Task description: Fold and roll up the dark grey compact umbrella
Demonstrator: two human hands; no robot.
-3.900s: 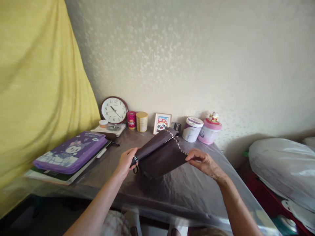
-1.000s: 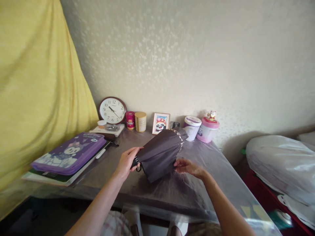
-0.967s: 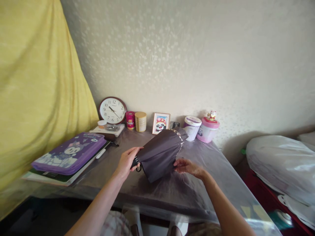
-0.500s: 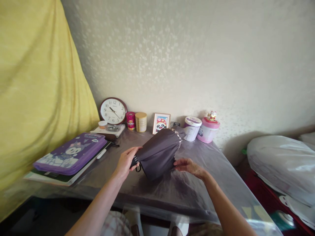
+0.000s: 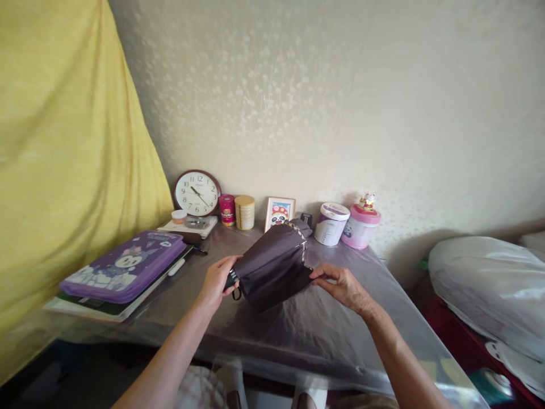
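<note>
A dark folding umbrella (image 5: 272,267), its canopy loosely gathered and not strapped, is held above the table, tilted with its patterned trim edge toward the upper right. My left hand (image 5: 219,281) is wrapped round its black handle, where a small wrist loop hangs below. With thumb and fingertips, my right hand (image 5: 338,284) pinches the lower corner of the canopy's edge. That corner is stretched out to the right. Part of the handle is hidden inside my left hand.
At the left a purple case (image 5: 125,267) lies on books beside a white marker (image 5: 176,267). Along the wall stand a clock (image 5: 197,193), a pink tin (image 5: 227,210), a yellow can (image 5: 244,212), a picture frame (image 5: 280,212), a white tub (image 5: 332,225) and a pink tub (image 5: 360,228).
My right hand has moved slightly right and up, drawing the canopy's corner outward. My left hand has stayed on the handle, almost in place.
</note>
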